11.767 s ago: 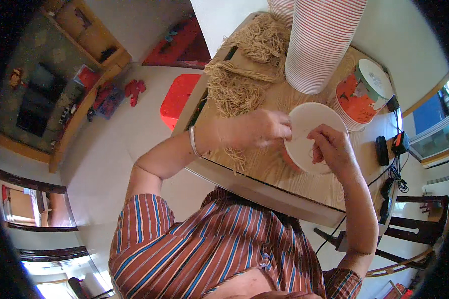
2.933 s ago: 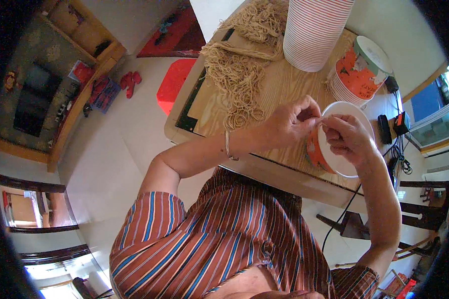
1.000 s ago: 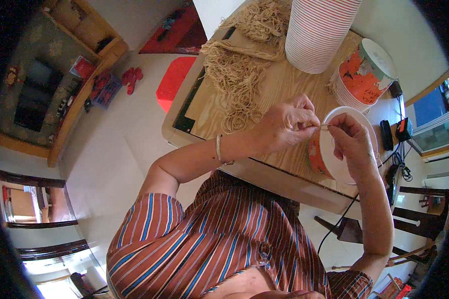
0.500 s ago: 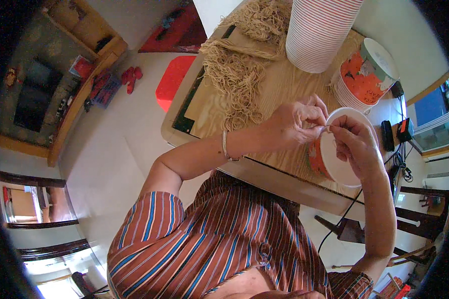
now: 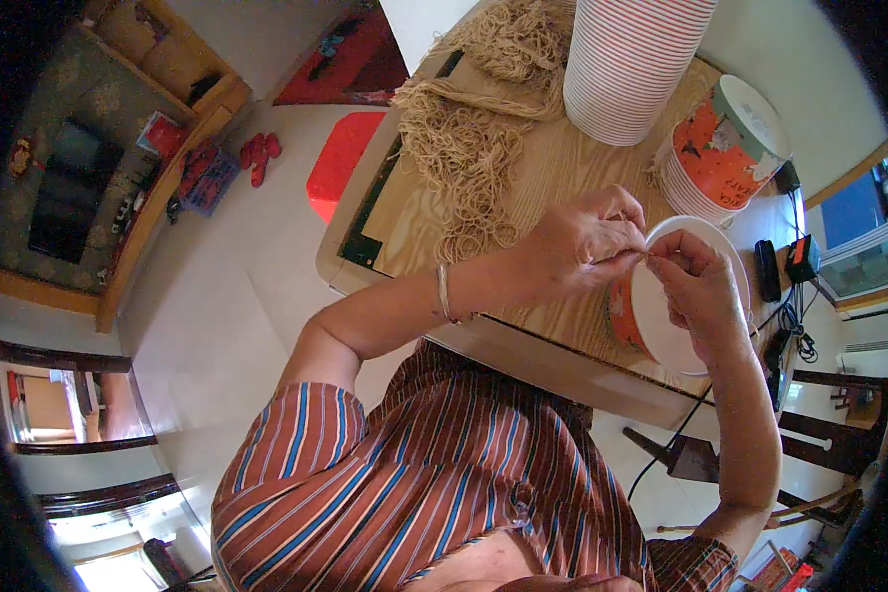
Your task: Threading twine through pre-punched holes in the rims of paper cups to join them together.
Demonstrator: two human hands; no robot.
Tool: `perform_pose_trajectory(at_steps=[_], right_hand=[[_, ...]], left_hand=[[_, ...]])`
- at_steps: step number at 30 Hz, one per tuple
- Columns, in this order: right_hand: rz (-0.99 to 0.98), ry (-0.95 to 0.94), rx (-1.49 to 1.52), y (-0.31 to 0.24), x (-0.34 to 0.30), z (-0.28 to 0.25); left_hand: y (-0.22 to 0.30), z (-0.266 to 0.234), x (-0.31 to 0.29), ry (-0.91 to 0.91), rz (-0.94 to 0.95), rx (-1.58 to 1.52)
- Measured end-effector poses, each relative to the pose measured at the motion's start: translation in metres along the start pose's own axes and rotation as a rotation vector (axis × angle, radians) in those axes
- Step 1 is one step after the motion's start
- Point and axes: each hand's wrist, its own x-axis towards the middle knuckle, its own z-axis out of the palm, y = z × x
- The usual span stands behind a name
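Left hand (image 5: 587, 242) raised over the wooden table (image 5: 553, 178), fingers pinched together at the rim of an orange paper container with a white lid (image 5: 661, 311). Right hand (image 5: 701, 291) laid across the top of the same lid, fingertips meeting those of the left hand at the rim's upper edge. Between the two sets of fingertips, apparently a thin tan string, too fine to confirm; grip of both hands clenched in a pinch, exact item held not discernible. Container positioned at the near edge of the table, tilted on its side with the lid facing up toward the camera. Metal bangle (image 5: 445, 293) worn on the left wrist. Behind the hands, a loose heap of tan string loops (image 5: 464, 163) spread over the table top. Farther back, a tall stack of red-and-white striped paper cups (image 5: 631, 59). Just right of that stack, a second stack of orange lidded containers (image 5: 725, 148), tilted. Dark remote-like devices (image 5: 784, 261) and cables at the table's right edge. Red plastic stool (image 5: 340, 163) on the floor left of the table.
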Motion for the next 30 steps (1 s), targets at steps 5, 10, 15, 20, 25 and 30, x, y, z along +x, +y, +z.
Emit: perform_pose_trajectory(at_steps=[5, 10, 15, 20, 25, 30], right_hand=[[-0.004, -0.005, 0.002, -0.001, -0.001, 0.0], [-0.08, 0.005, -0.069, 0.002, 0.0, 0.003], [-0.318, 0.016, -0.234, 0.013, 0.005, 0.004], [-0.465, 0.097, -0.379, 0.007, 0.002, 0.011], [-0.523, 0.147, -0.4, 0.016, 0.005, 0.013], [-0.551, 0.15, -0.448, 0.017, 0.005, 0.011]], left_hand=[[0.001, 0.003, -0.002, 0.035, -0.111, -0.101], [0.001, 0.004, -0.003, 0.033, -0.157, -0.123], [-0.006, 0.006, -0.006, 0.047, -0.183, -0.172], [-0.009, 0.01, -0.01, 0.07, -0.373, -0.389], [-0.017, 0.011, -0.011, 0.003, -0.459, -0.599], [-0.025, 0.011, -0.008, -0.081, -0.542, -0.851]])
